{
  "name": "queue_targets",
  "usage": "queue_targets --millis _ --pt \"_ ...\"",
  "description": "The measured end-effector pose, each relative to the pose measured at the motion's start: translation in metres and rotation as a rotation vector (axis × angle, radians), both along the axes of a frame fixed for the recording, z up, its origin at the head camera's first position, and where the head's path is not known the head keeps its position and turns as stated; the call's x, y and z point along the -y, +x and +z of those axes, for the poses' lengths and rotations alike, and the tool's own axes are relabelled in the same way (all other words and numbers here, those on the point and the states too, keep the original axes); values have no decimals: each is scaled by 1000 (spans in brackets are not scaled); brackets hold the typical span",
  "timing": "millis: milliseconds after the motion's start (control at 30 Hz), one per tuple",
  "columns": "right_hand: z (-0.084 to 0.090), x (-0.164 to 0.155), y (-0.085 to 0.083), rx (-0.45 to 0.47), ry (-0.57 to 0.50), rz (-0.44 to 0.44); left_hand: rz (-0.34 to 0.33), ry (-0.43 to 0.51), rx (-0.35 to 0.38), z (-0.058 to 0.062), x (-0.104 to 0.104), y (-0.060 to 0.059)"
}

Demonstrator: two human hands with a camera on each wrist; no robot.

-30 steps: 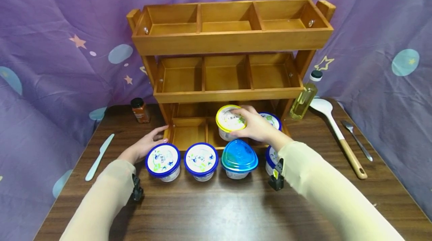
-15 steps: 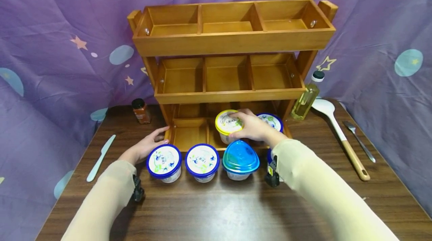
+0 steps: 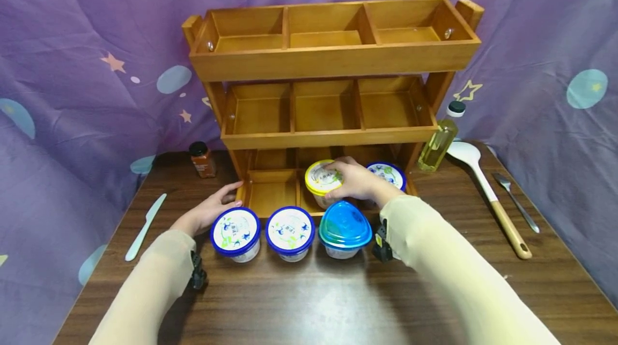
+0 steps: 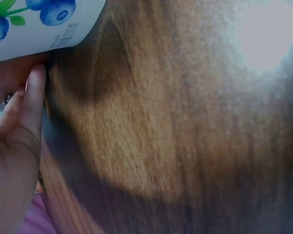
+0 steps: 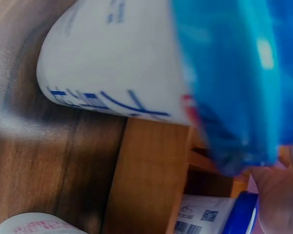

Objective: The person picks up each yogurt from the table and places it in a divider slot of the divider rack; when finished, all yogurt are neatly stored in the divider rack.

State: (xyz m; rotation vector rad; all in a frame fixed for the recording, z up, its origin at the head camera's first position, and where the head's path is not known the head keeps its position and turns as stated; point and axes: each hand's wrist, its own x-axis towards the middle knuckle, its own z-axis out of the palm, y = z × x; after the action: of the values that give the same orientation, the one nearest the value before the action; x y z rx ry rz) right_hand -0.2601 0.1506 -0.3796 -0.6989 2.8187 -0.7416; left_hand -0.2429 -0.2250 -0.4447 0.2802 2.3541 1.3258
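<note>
The right hand (image 3: 354, 181) is curling its fingers over a yellow-lidded cup (image 3: 322, 180), setting it in the middle compartment of the wooden rack's (image 3: 333, 60) bottom tier, beside a blue-lidded cup (image 3: 388, 173) already sitting in the right compartment. The left hand (image 3: 207, 208) is resting loose and flat against the rack's lower left corner, holding nothing, while three more cups (image 3: 289, 232) are waiting in a row in front and the two upper tiers are standing bare. All this is sitting on a dark wooden table (image 3: 314, 302) against a purple starry cloth (image 3: 72, 66), with an oil bottle (image 3: 438, 141), a spice jar (image 3: 201, 159), a ladle (image 3: 487, 195) and a knife (image 3: 145, 225) lying around.

Six tubs (image 3: 291, 231); two bottles (image 3: 437, 141); three utensils (image 3: 486, 191).
</note>
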Motion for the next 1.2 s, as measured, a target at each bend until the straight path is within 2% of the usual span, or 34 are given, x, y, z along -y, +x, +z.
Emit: queue_targets --millis 233,467,700,1200 --pt "-5 -1 0 -29 11 15 -6 -10 -8 1 -1 2" --pt "2 3 1 -123 143 38 -9 -30 -10 2 -1 0" --pt "5 3 1 -69 148 89 0 -25 -1 2 -1 2" --pt "8 -1 2 -95 186 88 8 -29 -3 1 2 -1"
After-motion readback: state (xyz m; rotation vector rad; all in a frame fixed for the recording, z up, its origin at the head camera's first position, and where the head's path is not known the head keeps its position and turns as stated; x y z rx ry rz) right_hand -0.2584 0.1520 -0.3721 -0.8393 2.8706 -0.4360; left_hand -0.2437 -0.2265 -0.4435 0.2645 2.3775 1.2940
